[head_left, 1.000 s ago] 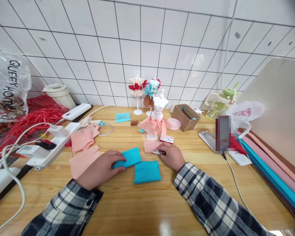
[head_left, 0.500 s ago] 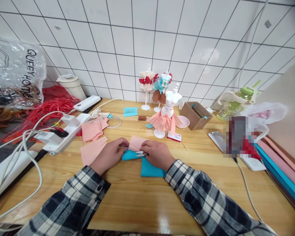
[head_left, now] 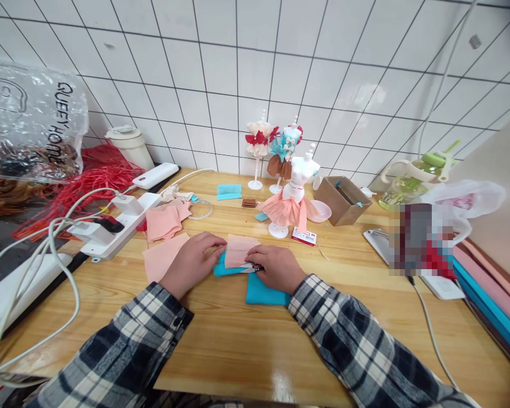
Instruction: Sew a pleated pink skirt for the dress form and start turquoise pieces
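Observation:
My left hand pinches the left edge of a small pink crepe paper square and the blue crepe paper beneath it. My right hand is closed around small scissors, their blades pointing left along the lower edge of the pink square. Its fingertips touch the right side of that square. A folded blue paper piece lies partly under my right hand. Larger pink sheets are beside my left wrist.
A white mini dress form in a pink skirt stands beyond my hands, with two dressed forms behind it. An open brown box and a pink dish are to its right. A power strip with cables runs along the left.
The pink square has shifted slightly down over the blue paper and covers more of it. Both hands stay in nearly the same pose; the view has moved a little.

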The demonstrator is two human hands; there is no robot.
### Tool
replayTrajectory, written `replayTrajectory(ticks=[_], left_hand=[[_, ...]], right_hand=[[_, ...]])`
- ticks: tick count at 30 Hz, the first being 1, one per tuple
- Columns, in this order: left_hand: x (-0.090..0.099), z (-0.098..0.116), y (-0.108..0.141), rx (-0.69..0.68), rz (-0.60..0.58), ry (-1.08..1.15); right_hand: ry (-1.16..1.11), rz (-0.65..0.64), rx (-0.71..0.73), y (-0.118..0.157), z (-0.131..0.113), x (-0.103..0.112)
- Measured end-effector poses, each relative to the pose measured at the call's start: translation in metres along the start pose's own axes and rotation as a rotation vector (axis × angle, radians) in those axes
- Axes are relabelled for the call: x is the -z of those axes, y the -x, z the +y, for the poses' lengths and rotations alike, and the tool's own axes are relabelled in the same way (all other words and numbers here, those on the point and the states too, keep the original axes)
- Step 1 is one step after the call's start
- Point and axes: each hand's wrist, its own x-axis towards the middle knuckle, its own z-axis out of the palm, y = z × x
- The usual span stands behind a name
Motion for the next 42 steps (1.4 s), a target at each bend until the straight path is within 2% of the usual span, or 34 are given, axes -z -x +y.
replayTrajectory(ticks=[2,5,9,13,16,20,23,29,33,36,39,42], left_hand=[[-0.002,0.001,0.0,-0.105,-0.022,-0.049],[-0.007,0.001,0.0,-0.19,-0.102,-0.109],[-0.012,0.002,0.001,-0.21,-0.204,-0.129],[-0.013,0.002,0.001,-0.201,-0.222,-0.13],[-0.012,0.003,0.002,-0.198,-0.217,-0.124],[-0.011,0.006,0.002,-0.189,-0.208,-0.129],[-0.01,0.008,0.001,-0.178,-0.216,-0.13],[-0.01,0.011,0.0,-0.141,-0.223,-0.123],[-0.011,0.013,0.0,-0.133,-0.138,-0.135],[-0.013,0.012,0.0,-0.196,-0.113,-0.124],[-0.014,0.011,0.001,-0.304,-0.179,-0.117],[-0.015,0.01,0.002,-0.34,-0.206,-0.148]], right_hand=[[0.002,0.003,0.015,0.0,0.0,0.0],[0.015,0.038,0.009,0.002,-0.001,0.002],[0.048,0.024,0.001,0.006,0.001,0.005],[0.011,-0.003,0.04,0.009,0.008,0.003],[-0.072,0.074,-0.007,0.011,0.018,-0.002],[-0.213,0.267,-0.159,0.014,0.034,-0.006],[-0.306,0.338,-0.168,0.017,0.042,-0.008],[-0.317,0.246,-0.04,0.019,0.035,-0.013],[-0.287,0.18,-0.019,0.018,0.03,-0.014],[-0.311,0.193,-0.024,0.017,0.032,-0.014],[-0.353,0.227,-0.049,0.016,0.035,-0.016],[-0.365,0.239,-0.055,0.015,0.036,-0.016]])
